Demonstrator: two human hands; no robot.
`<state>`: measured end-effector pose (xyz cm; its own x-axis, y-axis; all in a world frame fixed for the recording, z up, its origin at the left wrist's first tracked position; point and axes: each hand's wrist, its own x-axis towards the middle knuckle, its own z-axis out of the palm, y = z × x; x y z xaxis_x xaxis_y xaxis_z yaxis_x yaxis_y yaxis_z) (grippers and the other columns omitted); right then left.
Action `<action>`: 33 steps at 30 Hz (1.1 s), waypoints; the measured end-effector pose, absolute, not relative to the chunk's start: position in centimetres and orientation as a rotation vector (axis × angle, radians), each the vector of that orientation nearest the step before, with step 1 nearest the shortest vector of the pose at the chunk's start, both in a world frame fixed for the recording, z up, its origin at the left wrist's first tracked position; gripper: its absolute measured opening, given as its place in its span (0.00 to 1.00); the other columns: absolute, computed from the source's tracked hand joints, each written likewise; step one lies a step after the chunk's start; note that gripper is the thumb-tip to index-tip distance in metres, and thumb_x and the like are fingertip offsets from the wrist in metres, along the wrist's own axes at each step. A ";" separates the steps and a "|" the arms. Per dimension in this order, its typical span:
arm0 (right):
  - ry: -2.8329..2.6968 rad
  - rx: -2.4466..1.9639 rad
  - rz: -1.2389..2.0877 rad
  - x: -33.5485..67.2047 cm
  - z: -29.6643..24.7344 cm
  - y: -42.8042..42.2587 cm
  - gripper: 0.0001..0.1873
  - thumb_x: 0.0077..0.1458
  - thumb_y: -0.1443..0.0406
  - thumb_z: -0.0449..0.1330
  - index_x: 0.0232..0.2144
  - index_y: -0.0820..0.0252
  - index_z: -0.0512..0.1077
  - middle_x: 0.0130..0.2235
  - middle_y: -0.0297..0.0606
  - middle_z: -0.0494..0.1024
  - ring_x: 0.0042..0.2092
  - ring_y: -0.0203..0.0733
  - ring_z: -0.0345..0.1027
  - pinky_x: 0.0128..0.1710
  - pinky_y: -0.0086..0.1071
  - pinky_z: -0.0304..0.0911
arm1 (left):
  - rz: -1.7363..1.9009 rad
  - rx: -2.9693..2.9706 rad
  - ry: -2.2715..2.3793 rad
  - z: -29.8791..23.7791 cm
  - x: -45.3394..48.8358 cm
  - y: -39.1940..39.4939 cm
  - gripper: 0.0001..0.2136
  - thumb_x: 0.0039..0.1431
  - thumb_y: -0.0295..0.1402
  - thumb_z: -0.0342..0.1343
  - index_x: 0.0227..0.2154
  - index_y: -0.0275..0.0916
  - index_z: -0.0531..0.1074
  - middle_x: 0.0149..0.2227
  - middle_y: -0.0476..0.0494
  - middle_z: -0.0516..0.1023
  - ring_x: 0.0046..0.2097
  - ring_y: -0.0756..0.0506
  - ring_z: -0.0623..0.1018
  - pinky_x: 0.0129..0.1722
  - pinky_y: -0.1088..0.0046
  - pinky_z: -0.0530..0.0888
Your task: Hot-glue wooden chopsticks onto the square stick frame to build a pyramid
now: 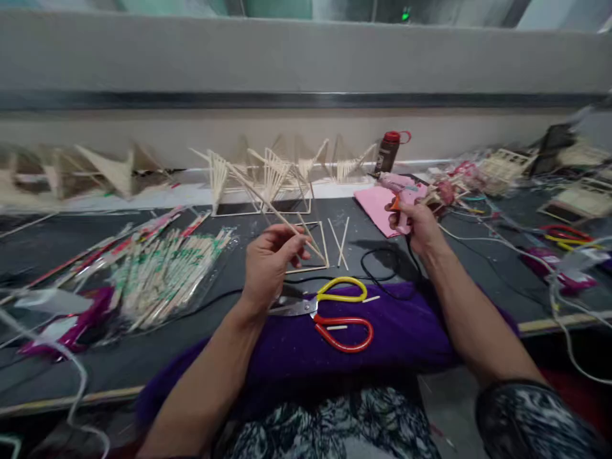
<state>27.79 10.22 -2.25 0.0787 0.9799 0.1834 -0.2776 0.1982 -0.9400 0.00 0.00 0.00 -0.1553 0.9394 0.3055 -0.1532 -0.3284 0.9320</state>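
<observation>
Between the thumb and fingers of my left hand [276,258] is a long thin wooden stick [272,209], slanting up to the left. My right hand [415,223] grips the handle of a pink hot glue gun [399,185], its nozzle pointing left above a folded pink cloth [375,207]. A square frame of sticks [325,245] lies on the dark table just beyond my left hand, partly hidden by it. Two loose sticks [340,242] cross beside the frame. Scissors with one yellow and one red handle [342,319] rest on a purple cloth [406,331] nearest me.
Plastic packs of wooden sticks [176,274] lie at the left. Stick structures [272,172] stand along the back, near a dark bottle with a red cap [388,153]. Cables [507,239] and more stick pieces [507,169] clutter the right side.
</observation>
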 end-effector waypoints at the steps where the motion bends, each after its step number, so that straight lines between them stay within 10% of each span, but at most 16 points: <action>1: -1.091 -0.884 1.191 27.6 -2.4 10.0 0.16 0.43 0.62 0.66 0.35 0.63 0.73 0.32 0.37 0.81 0.21 0.31 0.66 0.16 0.23 0.57 | 1.617 1.236 1.002 -0.1 0.0 0.0 0.08 0.50 0.33 0.66 0.31 0.36 0.75 0.29 0.48 0.79 0.23 0.54 0.76 0.18 0.82 0.68; 33: -1.580 -0.944 1.481 22.9 -3.2 3.0 0.15 0.53 0.55 0.64 0.35 0.61 0.79 0.30 0.41 0.79 0.25 0.36 0.66 0.21 0.28 0.55 | 1.544 1.200 1.066 -1.7 -6.5 2.1 0.16 0.52 0.38 0.61 0.41 0.36 0.73 0.37 0.43 0.81 0.34 0.49 0.80 0.24 0.81 0.71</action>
<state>22.90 3.00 -3.17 -0.4384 0.8978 0.0411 0.0169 0.0540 -0.9984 -6.47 2.10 -1.69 -0.1429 0.9645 0.2223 -0.1344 -0.2414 0.9611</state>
